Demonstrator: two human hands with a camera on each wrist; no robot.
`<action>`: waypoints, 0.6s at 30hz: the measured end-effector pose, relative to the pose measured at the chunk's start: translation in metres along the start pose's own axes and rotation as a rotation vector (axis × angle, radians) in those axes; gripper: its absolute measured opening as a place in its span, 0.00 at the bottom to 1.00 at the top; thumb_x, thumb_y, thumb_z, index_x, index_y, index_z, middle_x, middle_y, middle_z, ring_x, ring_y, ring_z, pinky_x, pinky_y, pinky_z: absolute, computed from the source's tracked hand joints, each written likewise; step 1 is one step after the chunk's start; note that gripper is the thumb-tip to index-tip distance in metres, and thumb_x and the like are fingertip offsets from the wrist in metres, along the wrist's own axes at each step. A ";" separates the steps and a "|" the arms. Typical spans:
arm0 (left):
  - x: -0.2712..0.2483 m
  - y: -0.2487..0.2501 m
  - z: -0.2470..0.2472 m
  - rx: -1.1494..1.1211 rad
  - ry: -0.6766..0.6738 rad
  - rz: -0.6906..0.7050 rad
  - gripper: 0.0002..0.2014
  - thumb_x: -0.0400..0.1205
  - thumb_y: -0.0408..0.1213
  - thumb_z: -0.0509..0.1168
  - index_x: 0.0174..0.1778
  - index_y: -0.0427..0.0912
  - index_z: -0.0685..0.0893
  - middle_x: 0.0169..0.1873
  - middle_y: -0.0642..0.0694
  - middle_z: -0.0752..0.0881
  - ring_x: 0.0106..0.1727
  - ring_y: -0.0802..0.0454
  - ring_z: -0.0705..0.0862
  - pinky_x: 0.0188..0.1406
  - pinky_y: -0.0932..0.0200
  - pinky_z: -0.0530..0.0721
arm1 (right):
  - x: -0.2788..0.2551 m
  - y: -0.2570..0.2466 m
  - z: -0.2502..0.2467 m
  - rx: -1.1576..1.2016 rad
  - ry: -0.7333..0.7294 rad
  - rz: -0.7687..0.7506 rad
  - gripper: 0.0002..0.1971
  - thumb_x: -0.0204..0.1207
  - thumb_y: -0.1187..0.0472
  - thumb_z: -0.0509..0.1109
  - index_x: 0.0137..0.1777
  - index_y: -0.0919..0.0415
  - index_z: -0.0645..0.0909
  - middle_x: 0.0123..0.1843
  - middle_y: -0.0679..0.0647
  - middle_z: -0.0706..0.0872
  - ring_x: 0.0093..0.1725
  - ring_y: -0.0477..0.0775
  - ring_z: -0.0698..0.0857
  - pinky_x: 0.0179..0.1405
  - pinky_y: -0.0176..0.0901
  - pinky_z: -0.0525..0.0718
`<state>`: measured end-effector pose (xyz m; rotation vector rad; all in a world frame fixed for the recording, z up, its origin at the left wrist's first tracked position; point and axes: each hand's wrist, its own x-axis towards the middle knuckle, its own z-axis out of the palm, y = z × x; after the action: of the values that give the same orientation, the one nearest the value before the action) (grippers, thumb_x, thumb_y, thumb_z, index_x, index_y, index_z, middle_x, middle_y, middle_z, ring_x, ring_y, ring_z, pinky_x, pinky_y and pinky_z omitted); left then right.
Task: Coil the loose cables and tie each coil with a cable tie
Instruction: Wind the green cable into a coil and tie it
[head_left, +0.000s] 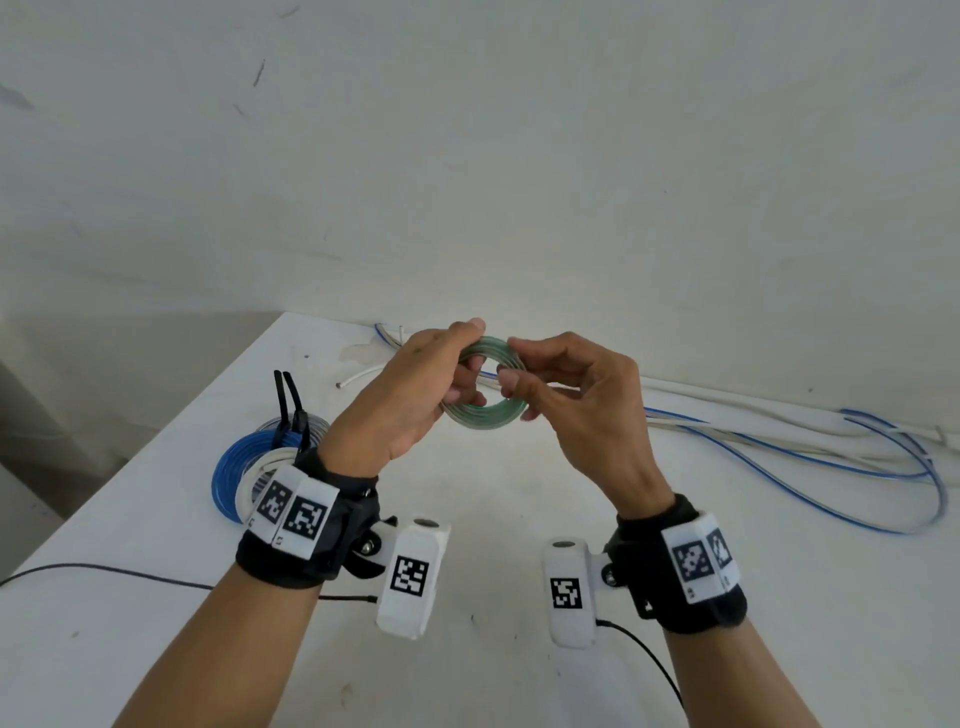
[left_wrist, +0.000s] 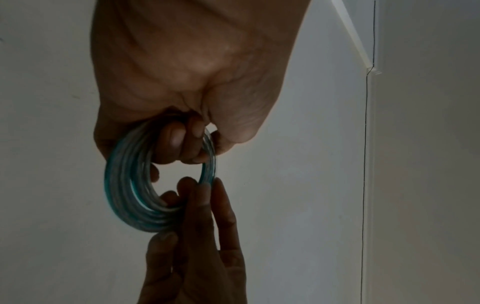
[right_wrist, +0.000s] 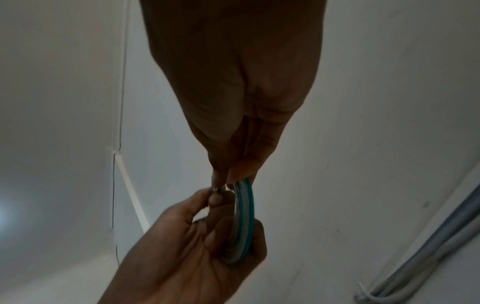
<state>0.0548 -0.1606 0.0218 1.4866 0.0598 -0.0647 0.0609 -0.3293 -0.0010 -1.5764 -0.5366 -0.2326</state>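
Observation:
A small coil of green-and-clear cable (head_left: 485, 410) (left_wrist: 124, 193) (right_wrist: 245, 216) hangs in the air above the white table (head_left: 493, 519). My left hand (head_left: 415, 384) grips its left side, fingers curled through the ring. My right hand (head_left: 561, 395) pinches the right side between thumb and fingertips (left_wrist: 205, 197). Finished coils, blue (head_left: 234, 467) and white (head_left: 254, 467), lie at the table's left, with black cable ties (head_left: 288, 405) standing up from them.
Loose blue-striped and white cables (head_left: 779, 447) trail along the table's back edge to the right. A thin black wire (head_left: 104, 571) runs from my left wrist off the left edge. A plain white wall (head_left: 467, 156) stands close behind the table.

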 end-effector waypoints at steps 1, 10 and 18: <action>-0.001 0.000 0.000 -0.007 -0.018 -0.010 0.22 0.91 0.44 0.57 0.32 0.39 0.75 0.18 0.52 0.64 0.21 0.53 0.63 0.46 0.52 0.85 | 0.000 -0.001 -0.002 0.025 -0.013 0.000 0.10 0.73 0.70 0.81 0.51 0.58 0.90 0.44 0.54 0.94 0.39 0.53 0.91 0.33 0.41 0.87; -0.018 0.010 0.031 0.231 -0.239 -0.101 0.21 0.90 0.43 0.54 0.33 0.39 0.77 0.20 0.50 0.65 0.23 0.51 0.65 0.43 0.55 0.82 | -0.026 -0.006 -0.036 0.000 -0.033 0.059 0.07 0.74 0.72 0.80 0.51 0.66 0.88 0.44 0.64 0.92 0.40 0.61 0.92 0.34 0.43 0.87; -0.052 0.011 0.084 0.309 -0.224 -0.055 0.18 0.87 0.41 0.56 0.30 0.40 0.74 0.23 0.49 0.72 0.20 0.56 0.66 0.41 0.54 0.82 | -0.067 -0.035 -0.070 -0.103 0.018 0.143 0.06 0.78 0.69 0.78 0.53 0.63 0.86 0.48 0.62 0.94 0.43 0.59 0.94 0.39 0.45 0.89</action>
<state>0.0040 -0.2434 0.0437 1.7767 -0.0952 -0.2954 -0.0013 -0.4110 0.0054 -1.7030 -0.4007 -0.1679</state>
